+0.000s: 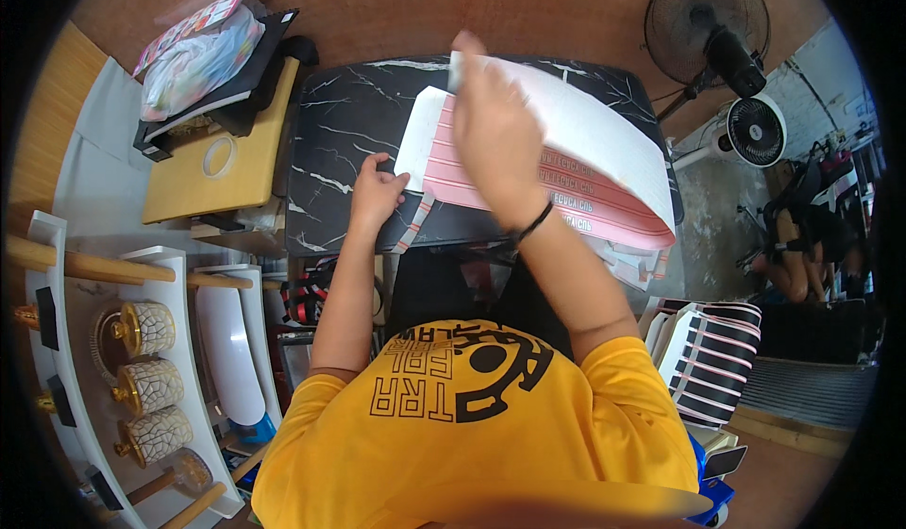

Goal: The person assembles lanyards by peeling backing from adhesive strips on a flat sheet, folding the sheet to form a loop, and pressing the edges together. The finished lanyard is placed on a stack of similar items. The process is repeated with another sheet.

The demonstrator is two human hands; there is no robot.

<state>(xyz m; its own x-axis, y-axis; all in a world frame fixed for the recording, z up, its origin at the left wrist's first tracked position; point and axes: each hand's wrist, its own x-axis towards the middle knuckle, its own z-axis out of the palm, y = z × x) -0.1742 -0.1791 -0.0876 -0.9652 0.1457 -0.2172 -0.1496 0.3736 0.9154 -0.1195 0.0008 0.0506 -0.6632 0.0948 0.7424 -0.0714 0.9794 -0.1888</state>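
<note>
A pink and white striped printed sheet [462,170] lies on a black marble-patterned table [326,133]. Its right part curls up and over to the left, turning a white underside [595,118] upward. My left hand [379,194] rests by the sheet's white left margin, thumb and forefinger apart, with a narrow striped strip [415,222] hanging beside it. Over the left end of the folded flap is my right hand [498,142], its fingers stretched away from me and smeared by motion. I cannot make out whether they pinch the flap.
A roll of tape [220,156] sits on a wooden board at left, near a plastic-wrapped bundle [203,62]. Shelves with gold-patterned jars [151,385] stand at lower left. Two fans [708,19] are at far right. Black and pink striped sheets [717,359] hang by my right side. A person [807,246] sits beyond.
</note>
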